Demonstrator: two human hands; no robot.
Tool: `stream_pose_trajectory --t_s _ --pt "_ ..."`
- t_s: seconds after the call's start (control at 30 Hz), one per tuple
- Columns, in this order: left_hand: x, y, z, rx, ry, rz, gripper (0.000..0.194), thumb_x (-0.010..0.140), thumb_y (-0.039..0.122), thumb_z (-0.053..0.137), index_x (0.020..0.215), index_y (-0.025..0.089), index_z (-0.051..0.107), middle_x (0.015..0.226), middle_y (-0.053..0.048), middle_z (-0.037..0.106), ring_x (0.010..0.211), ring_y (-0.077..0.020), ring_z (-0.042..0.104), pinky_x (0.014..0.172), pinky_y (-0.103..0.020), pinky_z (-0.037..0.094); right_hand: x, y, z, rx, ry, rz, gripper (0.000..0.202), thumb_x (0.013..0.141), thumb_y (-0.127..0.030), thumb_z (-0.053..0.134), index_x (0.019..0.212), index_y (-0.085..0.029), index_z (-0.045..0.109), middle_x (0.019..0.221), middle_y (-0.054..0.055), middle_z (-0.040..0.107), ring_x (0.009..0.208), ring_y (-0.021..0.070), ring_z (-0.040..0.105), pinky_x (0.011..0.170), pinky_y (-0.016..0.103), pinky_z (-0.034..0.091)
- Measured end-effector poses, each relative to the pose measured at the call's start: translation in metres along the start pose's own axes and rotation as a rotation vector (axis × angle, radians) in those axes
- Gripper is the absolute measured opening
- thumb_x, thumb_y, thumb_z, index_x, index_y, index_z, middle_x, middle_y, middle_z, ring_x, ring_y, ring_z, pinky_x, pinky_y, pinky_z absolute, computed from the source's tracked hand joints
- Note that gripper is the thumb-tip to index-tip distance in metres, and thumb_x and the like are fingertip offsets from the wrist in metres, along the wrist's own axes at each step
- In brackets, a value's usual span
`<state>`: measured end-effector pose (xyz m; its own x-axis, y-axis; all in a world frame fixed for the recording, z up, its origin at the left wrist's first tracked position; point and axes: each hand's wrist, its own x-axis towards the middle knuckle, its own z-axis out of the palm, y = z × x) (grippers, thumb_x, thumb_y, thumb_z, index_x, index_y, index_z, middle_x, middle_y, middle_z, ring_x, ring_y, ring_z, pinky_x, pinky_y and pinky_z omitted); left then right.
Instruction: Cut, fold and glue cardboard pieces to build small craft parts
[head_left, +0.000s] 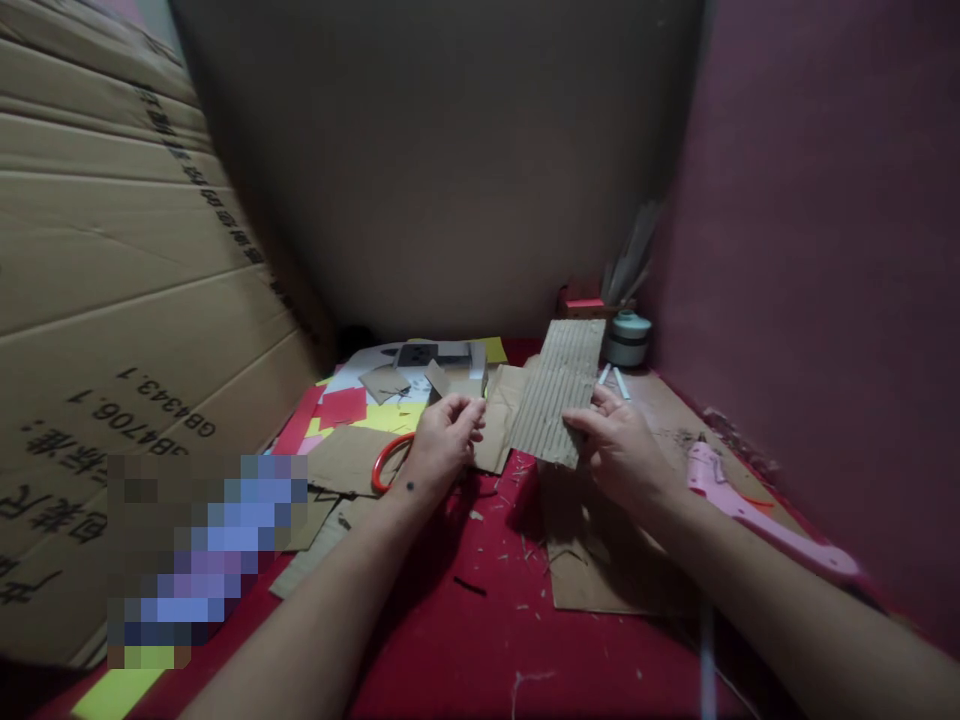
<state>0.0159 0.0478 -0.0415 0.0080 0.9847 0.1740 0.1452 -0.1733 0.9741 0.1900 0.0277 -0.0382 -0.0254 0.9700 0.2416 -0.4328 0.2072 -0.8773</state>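
Note:
A strip of corrugated cardboard [559, 393], its ridges bare, is held up over the table by my right hand [619, 440], thumb and fingers pinching its lower right edge. My left hand [448, 440] is a little to the left of the strip, its fingers drawn together; whether something small sits between them is too hard to make out. Beside that hand and partly behind it are orange-handled scissors [384, 462]. A flat brown cardboard sheet [574, 580] lies beneath my right hand and forearm.
A red tabletop [480, 660] carries cardboard scraps and coloured paper [343, 405] at the left. On the right are a pink glue gun [765, 520] and a pale green container [628, 338]. A large cardboard box [135, 250] borders the left; a wall [817, 250] borders the right.

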Motion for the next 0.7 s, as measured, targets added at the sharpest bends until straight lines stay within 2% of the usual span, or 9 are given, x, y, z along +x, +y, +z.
stream_pose_trajectory --t_s 0.2,0.3,0.37,0.43,0.47,0.5,0.53,0.6,0.7 --pt "-0.011 0.003 0.008 -0.164 -0.386 -0.129 0.023 0.071 0.035 0.066 0.07 0.015 0.056 0.055 0.003 0.053 0.041 -0.0059 0.044 0.04 -0.018 0.035 -0.005 0.001 0.002 -0.057 -0.116 0.145 0.031 0.062 -0.014 0.057 0.093 -0.019 0.057 0.083 0.004 0.068 0.072 0.0189 0.064 0.064 0.031 0.051" --pt "-0.02 0.004 0.014 -0.104 -0.481 -0.12 0.021 0.07 0.034 0.065 0.065 0.015 0.055 0.051 0.003 0.052 0.04 -0.0071 0.045 0.04 -0.019 0.034 -0.008 0.0 0.002 -0.11 -0.137 0.227 0.026 0.064 -0.017 0.061 0.09 -0.016 0.06 0.073 0.005 0.068 0.059 0.018 0.063 0.058 0.032 0.051" --pt "-0.02 0.004 0.015 -0.007 -0.477 -0.092 0.023 0.072 0.036 0.062 0.065 0.016 0.055 0.05 0.003 0.052 0.04 -0.0085 0.046 0.039 -0.02 0.034 -0.009 -0.002 0.001 -0.134 -0.108 0.269 0.022 0.064 -0.018 0.062 0.086 -0.014 0.062 0.067 0.005 0.067 0.053 0.0172 0.061 0.054 0.032 0.05" --pt "-0.014 0.003 0.009 0.17 -0.318 0.0 0.027 0.077 0.04 0.054 0.064 0.017 0.056 0.05 0.002 0.053 0.041 -0.0097 0.047 0.04 -0.021 0.036 -0.008 -0.002 0.001 -0.13 -0.044 0.267 0.02 0.065 -0.019 0.063 0.084 -0.014 0.062 0.066 0.005 0.067 0.053 0.0171 0.061 0.053 0.031 0.05" --pt "-0.008 0.002 0.003 0.264 -0.197 0.057 0.029 0.08 0.04 0.049 0.065 0.017 0.056 0.052 0.001 0.053 0.042 -0.0106 0.048 0.041 -0.022 0.038 -0.007 -0.003 0.0 -0.12 -0.012 0.262 0.02 0.065 -0.019 0.063 0.084 -0.015 0.062 0.067 0.005 0.066 0.053 0.0172 0.061 0.053 0.031 0.05" --pt "-0.001 0.001 -0.005 0.414 0.004 0.161 0.028 0.081 0.038 0.046 0.068 0.017 0.059 0.055 0.0 0.055 0.046 -0.0118 0.051 0.044 -0.023 0.04 -0.006 -0.002 0.0 -0.105 0.017 0.26 0.021 0.064 -0.02 0.064 0.084 -0.015 0.061 0.067 0.005 0.066 0.054 0.0172 0.061 0.053 0.031 0.05" --pt "0.007 0.0 -0.014 0.474 0.091 0.195 0.024 0.08 0.036 0.048 0.075 0.017 0.061 0.064 -0.002 0.059 0.056 -0.0143 0.055 0.052 -0.025 0.044 -0.005 -0.002 0.0 -0.087 0.037 0.263 0.021 0.063 -0.019 0.065 0.084 -0.014 0.061 0.067 0.005 0.066 0.054 0.0169 0.061 0.053 0.03 0.05" --pt "0.027 -0.003 -0.032 0.567 0.218 0.226 0.023 0.08 0.026 0.046 0.092 0.016 0.063 0.081 -0.007 0.06 0.073 -0.0196 0.057 0.066 -0.033 0.047 -0.003 0.0 -0.001 -0.046 0.058 0.286 0.023 0.061 -0.016 0.065 0.083 -0.014 0.06 0.067 0.004 0.066 0.055 0.0159 0.061 0.053 0.029 0.05" --pt "0.056 -0.008 -0.054 0.758 0.275 0.288 0.028 0.069 0.009 0.048 0.086 0.018 0.068 0.098 -0.012 0.057 0.1 -0.0296 0.049 0.087 -0.046 0.037 -0.001 0.002 -0.002 0.033 0.036 0.327 0.027 0.06 -0.014 0.064 0.086 -0.014 0.059 0.07 0.006 0.067 0.058 0.0165 0.062 0.055 0.029 0.05"
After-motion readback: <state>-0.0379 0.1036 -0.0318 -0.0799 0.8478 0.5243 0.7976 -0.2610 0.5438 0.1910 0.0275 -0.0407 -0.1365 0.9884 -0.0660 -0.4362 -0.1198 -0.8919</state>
